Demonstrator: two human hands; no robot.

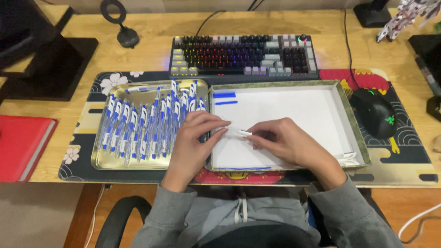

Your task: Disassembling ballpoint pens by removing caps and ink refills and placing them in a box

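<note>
Person wore a grey hoodie — long sleeves with ribbed cuffs that ended at the wrists. Two pale drawstrings hung down the chest at centre, grey fabric creased around them. Left hand (pixel 190 142) and right hand (pixel 289 140) were bare — no gloves, rings or watch visible. Fingers (pixel 209 120) uncovered, nails short. Nothing else of the body showed in the head view.

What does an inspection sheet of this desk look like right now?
Surface: wooden desk under a patterned desk mat.
Job's things: clear pen part held between both hands; metal tray of blue-and-white pens; white-lined shallow box, blue pieces at its far left corner.
Clutter: red notebook, figurine.
Grippers: left hand and right hand both pinch the part.
Cables: keyboard and mouse leads run rearward.
Surroundings: monitor stand, chair arm.
</note>
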